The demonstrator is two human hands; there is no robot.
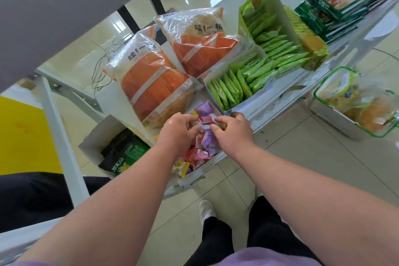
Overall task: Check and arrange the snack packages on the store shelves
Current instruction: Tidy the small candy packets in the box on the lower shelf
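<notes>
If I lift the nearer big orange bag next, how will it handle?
The nearer orange bag looks puffy and crinkled, so probably light for its size and floppy. Its glossy film may slip in a one-handed grip. It leans on the farther orange bag, which might shift.

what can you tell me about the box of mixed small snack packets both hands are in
The box of small snack packets is a white open-topped carton at the shelf's front edge, between the orange bags and the dark green packs. It holds a loose jumble of purple, pink, red and yellow wrappers. The left hand and right hand reach in, fingers curled on packets.
</notes>
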